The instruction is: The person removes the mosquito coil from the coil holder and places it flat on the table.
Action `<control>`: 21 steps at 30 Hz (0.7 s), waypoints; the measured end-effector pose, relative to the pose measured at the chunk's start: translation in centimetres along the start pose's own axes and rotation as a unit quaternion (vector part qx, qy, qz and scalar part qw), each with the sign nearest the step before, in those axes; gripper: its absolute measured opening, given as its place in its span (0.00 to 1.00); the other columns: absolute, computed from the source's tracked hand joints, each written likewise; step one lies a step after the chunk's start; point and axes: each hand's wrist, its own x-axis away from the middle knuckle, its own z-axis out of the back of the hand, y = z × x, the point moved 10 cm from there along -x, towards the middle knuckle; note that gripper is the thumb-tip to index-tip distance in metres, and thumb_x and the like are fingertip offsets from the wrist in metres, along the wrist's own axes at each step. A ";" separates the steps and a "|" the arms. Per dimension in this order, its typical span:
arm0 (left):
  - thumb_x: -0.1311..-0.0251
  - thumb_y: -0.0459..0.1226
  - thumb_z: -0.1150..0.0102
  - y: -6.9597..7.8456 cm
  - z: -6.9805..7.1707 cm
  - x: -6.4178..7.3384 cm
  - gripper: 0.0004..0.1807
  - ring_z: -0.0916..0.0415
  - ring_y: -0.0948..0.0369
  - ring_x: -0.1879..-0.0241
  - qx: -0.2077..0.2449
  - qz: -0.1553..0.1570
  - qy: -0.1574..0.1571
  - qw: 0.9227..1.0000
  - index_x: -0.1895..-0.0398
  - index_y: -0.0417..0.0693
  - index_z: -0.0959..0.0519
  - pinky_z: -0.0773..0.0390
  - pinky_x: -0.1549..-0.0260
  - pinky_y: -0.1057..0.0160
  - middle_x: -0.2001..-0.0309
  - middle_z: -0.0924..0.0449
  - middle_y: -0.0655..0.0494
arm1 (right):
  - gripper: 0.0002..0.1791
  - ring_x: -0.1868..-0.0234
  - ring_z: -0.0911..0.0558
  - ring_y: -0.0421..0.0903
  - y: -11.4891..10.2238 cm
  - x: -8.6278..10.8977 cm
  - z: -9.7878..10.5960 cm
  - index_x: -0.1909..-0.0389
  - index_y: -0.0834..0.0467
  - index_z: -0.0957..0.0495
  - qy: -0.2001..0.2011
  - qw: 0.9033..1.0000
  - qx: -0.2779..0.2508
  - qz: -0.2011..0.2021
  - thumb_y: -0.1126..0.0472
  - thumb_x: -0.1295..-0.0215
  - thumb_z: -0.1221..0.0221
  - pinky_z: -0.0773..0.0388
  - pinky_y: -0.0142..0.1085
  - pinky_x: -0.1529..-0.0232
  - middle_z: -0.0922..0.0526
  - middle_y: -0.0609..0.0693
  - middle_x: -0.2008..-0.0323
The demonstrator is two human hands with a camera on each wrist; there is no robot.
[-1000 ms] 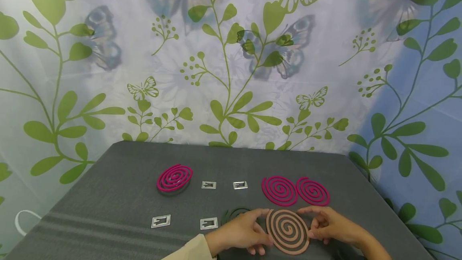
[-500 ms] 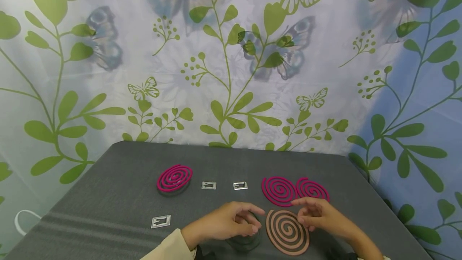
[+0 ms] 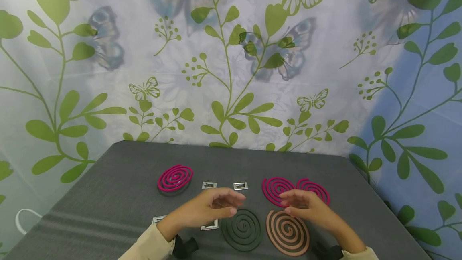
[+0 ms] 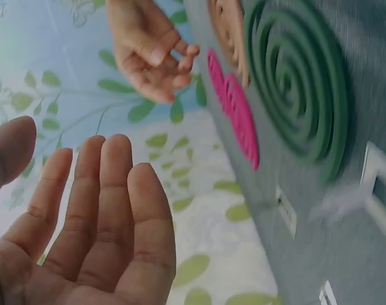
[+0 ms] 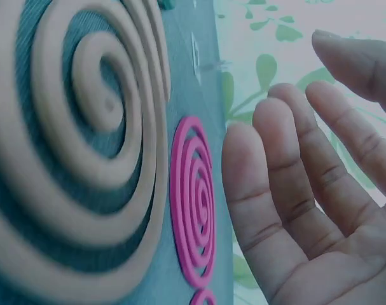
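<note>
Both of my hands are raised above the grey table, holding nothing. In the head view the left hand (image 3: 207, 208) hovers just left of a dark green mosquito coil (image 3: 243, 226) and partly covers a metal coil stand (image 3: 210, 225). A tan mosquito coil (image 3: 288, 230) lies flat to the right of the green one, with my right hand (image 3: 306, 208) over its upper right edge. Behind that hand are two pink mosquito coils (image 3: 279, 189), partly hidden. The wrist views show the fingers of the left hand (image 4: 103, 235) and right hand (image 5: 307, 216) relaxed and gently bent.
Another pink coil (image 3: 175, 177) sits tilted at the back left, a dark shadow beneath it. Two small metal stands (image 3: 240, 186) are at the back middle, and one more (image 3: 159, 219) is partly behind the left wrist. A leaf-patterned curtain (image 3: 231, 59) hangs behind the table.
My hands have let go of the tan coil's edges and lifted. The left hand has moved left, uncovering the green coil; the right has risen slightly and shifted left. The coils stay put.
</note>
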 end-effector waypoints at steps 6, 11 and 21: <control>0.20 0.33 0.41 0.5 2.6 0.7 0.20 0.16 0.58 0.41 0.003 -0.010 0.039 0.999 0.32 0.31 0.22 0.17 0.43 0.62 0.40 0.16 0.39 | 0.21 0.47 0.15 0.46 -0.6 -1.3 -0.6 0.37 0.76 0.22 0.020 0.999 0.032 0.016 0.67 0.24 0.36 0.17 0.34 0.49 0.17 0.74 0.43; 0.20 0.35 0.41 0.5 4.3 1.2 0.21 0.16 0.58 0.41 0.012 0.002 0.056 0.998 0.30 0.33 0.23 0.17 0.41 0.61 0.39 0.17 0.40 | 0.20 0.49 0.16 0.44 -1.0 -2.4 -1.4 0.39 0.75 0.21 0.027 0.999 0.035 0.028 0.66 0.24 0.35 0.16 0.35 0.49 0.16 0.72 0.45; 0.20 0.36 0.39 0.7 7.4 2.5 0.21 0.16 0.55 0.41 -0.003 0.010 0.093 0.996 0.31 0.35 0.22 0.18 0.41 0.61 0.38 0.16 0.40 | 0.22 0.49 0.15 0.45 -1.2 -4.9 -2.8 0.39 0.76 0.22 0.024 0.999 0.015 0.028 0.66 0.25 0.33 0.15 0.35 0.51 0.18 0.76 0.46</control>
